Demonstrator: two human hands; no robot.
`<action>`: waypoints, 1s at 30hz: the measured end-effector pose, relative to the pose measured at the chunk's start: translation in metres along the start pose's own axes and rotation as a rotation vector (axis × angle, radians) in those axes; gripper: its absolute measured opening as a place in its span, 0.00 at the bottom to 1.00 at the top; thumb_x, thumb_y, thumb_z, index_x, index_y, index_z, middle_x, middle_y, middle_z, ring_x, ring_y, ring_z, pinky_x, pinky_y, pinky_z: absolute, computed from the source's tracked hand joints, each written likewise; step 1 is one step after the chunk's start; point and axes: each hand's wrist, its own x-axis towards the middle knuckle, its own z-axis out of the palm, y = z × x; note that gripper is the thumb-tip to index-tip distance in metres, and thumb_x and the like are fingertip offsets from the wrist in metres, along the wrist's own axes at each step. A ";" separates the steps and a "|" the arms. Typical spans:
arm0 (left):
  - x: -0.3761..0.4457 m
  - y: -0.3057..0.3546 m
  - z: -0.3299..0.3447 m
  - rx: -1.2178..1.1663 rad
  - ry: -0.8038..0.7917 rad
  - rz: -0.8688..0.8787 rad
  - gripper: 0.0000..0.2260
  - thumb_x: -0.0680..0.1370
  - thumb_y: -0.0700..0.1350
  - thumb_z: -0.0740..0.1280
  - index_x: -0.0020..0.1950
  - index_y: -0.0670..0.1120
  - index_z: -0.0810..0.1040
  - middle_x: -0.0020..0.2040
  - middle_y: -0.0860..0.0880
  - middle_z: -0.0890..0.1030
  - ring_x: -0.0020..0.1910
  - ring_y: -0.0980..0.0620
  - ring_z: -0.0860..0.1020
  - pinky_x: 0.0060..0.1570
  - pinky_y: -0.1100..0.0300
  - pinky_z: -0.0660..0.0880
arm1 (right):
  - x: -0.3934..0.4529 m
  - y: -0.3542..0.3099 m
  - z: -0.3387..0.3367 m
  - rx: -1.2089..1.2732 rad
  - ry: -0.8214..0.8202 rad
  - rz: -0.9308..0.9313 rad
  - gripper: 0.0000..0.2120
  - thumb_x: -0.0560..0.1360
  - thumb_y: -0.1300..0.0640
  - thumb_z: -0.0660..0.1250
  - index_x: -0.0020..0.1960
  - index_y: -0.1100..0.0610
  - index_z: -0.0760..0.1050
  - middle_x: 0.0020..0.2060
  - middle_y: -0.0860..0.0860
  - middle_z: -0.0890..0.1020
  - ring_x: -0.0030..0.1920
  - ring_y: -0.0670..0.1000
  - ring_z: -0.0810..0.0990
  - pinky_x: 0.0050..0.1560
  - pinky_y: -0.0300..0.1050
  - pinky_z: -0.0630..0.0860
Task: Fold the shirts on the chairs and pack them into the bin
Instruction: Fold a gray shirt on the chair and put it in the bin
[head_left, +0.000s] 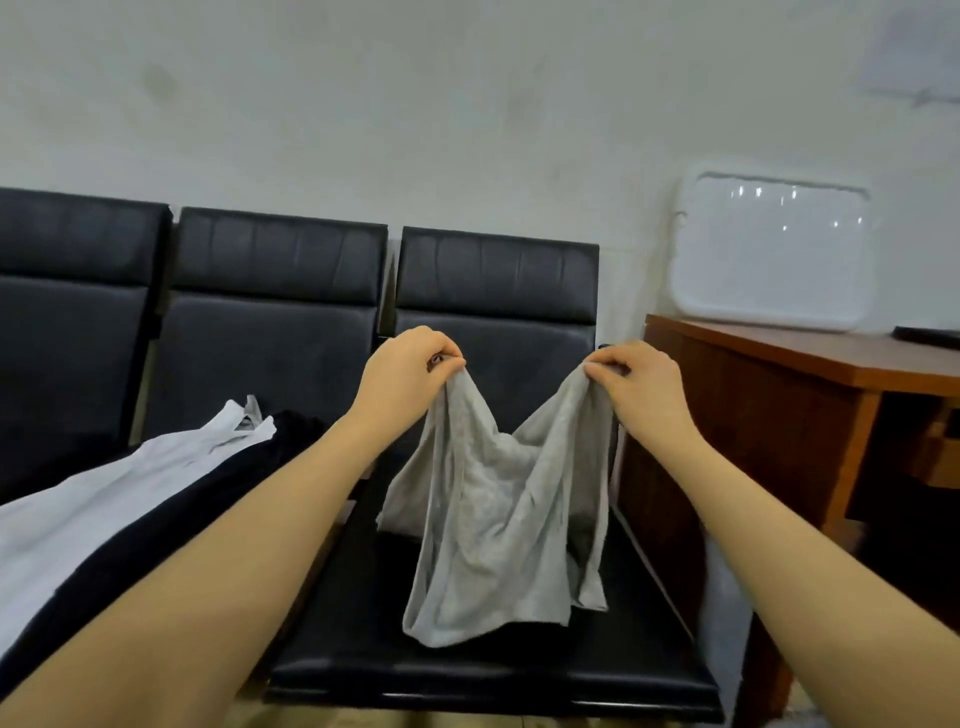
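A grey shirt (498, 519) hangs crumpled above the seat of the rightmost black chair (467, 670), its lower folds resting on the seat. My left hand (410, 374) pinches one top corner of the shirt and my right hand (639, 389) pinches the other, held apart at the same height in front of the chair's backrest. On the middle chair to the left lie a white shirt (104, 499) and a black shirt (171, 525), partly hidden by my left forearm. No bin body shows in this view.
Three black padded chairs stand in a row against a pale wall. A brown wooden desk (810, 364) stands close to the right of the rightmost chair, with a white plastic lid (769, 260) leaning on the wall above it and a dark flat object (930, 335) at its far edge.
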 end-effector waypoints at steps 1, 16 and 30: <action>0.006 0.003 -0.003 0.008 0.019 0.011 0.04 0.77 0.43 0.68 0.48 0.44 0.82 0.44 0.48 0.80 0.46 0.51 0.77 0.48 0.55 0.74 | 0.005 -0.003 -0.007 0.008 0.015 -0.004 0.06 0.76 0.60 0.67 0.48 0.56 0.82 0.44 0.47 0.77 0.47 0.45 0.73 0.44 0.30 0.62; 0.034 0.019 -0.018 -0.277 0.009 -0.207 0.11 0.82 0.38 0.55 0.63 0.47 0.69 0.49 0.47 0.75 0.44 0.54 0.74 0.39 0.68 0.68 | 0.025 -0.001 -0.054 0.232 0.124 0.130 0.13 0.81 0.61 0.56 0.57 0.57 0.78 0.55 0.49 0.77 0.56 0.45 0.73 0.59 0.38 0.66; 0.007 -0.033 0.004 0.118 -0.125 -0.184 0.07 0.75 0.47 0.71 0.44 0.43 0.79 0.51 0.49 0.62 0.51 0.51 0.62 0.55 0.52 0.69 | -0.004 0.040 -0.036 -0.251 -0.180 0.263 0.07 0.74 0.45 0.67 0.51 0.43 0.77 0.54 0.51 0.63 0.61 0.58 0.62 0.63 0.51 0.58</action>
